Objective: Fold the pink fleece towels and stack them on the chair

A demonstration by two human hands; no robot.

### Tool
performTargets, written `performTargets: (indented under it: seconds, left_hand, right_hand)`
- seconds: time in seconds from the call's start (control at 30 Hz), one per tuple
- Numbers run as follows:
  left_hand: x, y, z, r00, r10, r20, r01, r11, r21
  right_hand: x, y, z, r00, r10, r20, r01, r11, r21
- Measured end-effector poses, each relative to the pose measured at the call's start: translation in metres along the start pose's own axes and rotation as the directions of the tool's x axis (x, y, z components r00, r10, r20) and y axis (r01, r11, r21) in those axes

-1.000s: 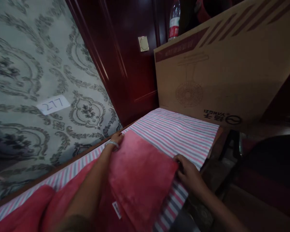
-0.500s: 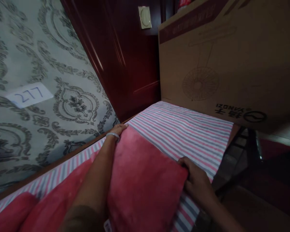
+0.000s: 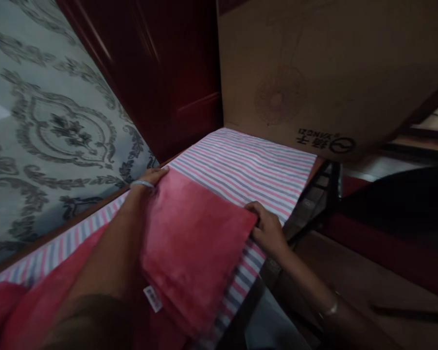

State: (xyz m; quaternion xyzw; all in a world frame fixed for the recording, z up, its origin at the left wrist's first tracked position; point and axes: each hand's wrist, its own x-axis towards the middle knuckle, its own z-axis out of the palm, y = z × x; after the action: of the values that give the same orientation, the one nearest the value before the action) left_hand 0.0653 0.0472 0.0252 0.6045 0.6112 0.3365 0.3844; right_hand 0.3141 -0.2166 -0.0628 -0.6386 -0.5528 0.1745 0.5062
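Observation:
A folded red plush cloth (image 3: 199, 221) lies on a pink, grey and white striped sheet (image 3: 248, 160). A small white label (image 3: 152, 298) sticks out of its near left side. My left hand (image 3: 151, 177), with a bangle at the wrist, is closed at the cloth's far left corner; its fingertips are partly hidden. Pinched in my right hand (image 3: 268, 226) is the right corner, with the fingers curled around the edge. More red plush fabric (image 3: 58, 282) lies bunched to the left, partly behind my left forearm.
A large cardboard box (image 3: 328, 63) stands past the far end of the striped sheet. Dark red wood panelling (image 3: 175, 63) and a patterned wall (image 3: 58, 116) border the left side. A black chair-like object (image 3: 397, 209) is at the right.
My view has tilted down and shifted right, so the cloth and both hands appear further left. More of the cloth's near edge and its label show. Both hands stay at the same corners.

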Motion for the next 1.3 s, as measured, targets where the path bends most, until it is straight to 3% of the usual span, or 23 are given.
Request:
performTargets:
  seconds: [0.1, 0.23, 0.37, 0.53, 0.6, 0.7, 0.77, 0.87, 0.93, 1.03, 1.2, 1.3]
  left_hand:
    - [-0.013, 0.01, -0.019, 0.988, -0.1, 0.118, 0.067, 0.965, 0.253]
    - [-0.023, 0.004, -0.034, 0.989, -0.086, 0.124, 0.028, 0.911, 0.412]
    - [-0.025, -0.01, -0.036, 0.999, 0.026, 0.032, -0.039, 0.812, 0.582]
    - [-0.038, -0.008, -0.044, 0.994, 0.104, -0.02, -0.066, 0.754, 0.654]
    - [-0.055, -0.003, -0.047, 0.975, 0.221, -0.018, -0.146, 0.701, 0.698]
    - [-0.107, -0.001, -0.045, 0.876, 0.461, 0.14, -0.43, 0.617, 0.659]
    - [-0.158, -0.007, -0.038, 0.751, 0.554, 0.359, -0.657, 0.579, 0.482]
    - [-0.24, -0.024, -0.024, 0.538, 0.598, 0.593, -0.839, 0.448, 0.31]
    - [-0.281, -0.036, -0.017, 0.479, 0.567, 0.67, -0.875, 0.375, 0.308]
    - [-0.305, -0.048, -0.011, 0.527, 0.567, 0.633, -0.848, 0.402, 0.346]
    - [-0.291, -0.05, -0.007, 0.717, 0.552, 0.426, -0.677, 0.696, 0.239]
    - [-0.286, -0.047, -0.006, 0.812, 0.496, 0.308, -0.566, 0.797, 0.21]
  right_hand:
    - [0.001, -0.004, -0.004, 0.996, 0.041, 0.078, -0.04, 0.999, -0.021]
    - [-0.002, -0.01, -0.005, 0.988, 0.072, 0.134, -0.062, 0.995, -0.079]
    - [-0.003, -0.006, -0.003, 0.991, 0.044, 0.124, -0.037, 0.998, -0.06]
    - [0.0, 0.004, -0.002, 0.993, 0.005, 0.118, -0.001, 0.999, -0.035]
    - [-0.004, 0.005, -0.004, 0.997, -0.031, 0.077, 0.027, 0.998, 0.049]
    - [-0.021, 0.002, -0.009, 0.99, -0.099, -0.099, 0.113, 0.982, 0.149]
    - [-0.039, -0.002, -0.013, 0.969, -0.167, -0.184, 0.19, 0.974, 0.119]
    - [-0.063, -0.012, -0.016, 0.93, -0.329, -0.163, 0.337, 0.941, 0.021]
    - [-0.074, -0.017, -0.016, 0.913, -0.396, -0.096, 0.397, 0.918, -0.018]
    - [-0.079, -0.02, -0.01, 0.921, -0.39, 0.01, 0.389, 0.916, -0.098]
    - [-0.079, -0.022, -0.003, 0.937, -0.342, 0.078, 0.351, 0.917, -0.193]
    - [-0.082, -0.029, -0.002, 0.912, -0.405, 0.059, 0.409, 0.901, -0.146]
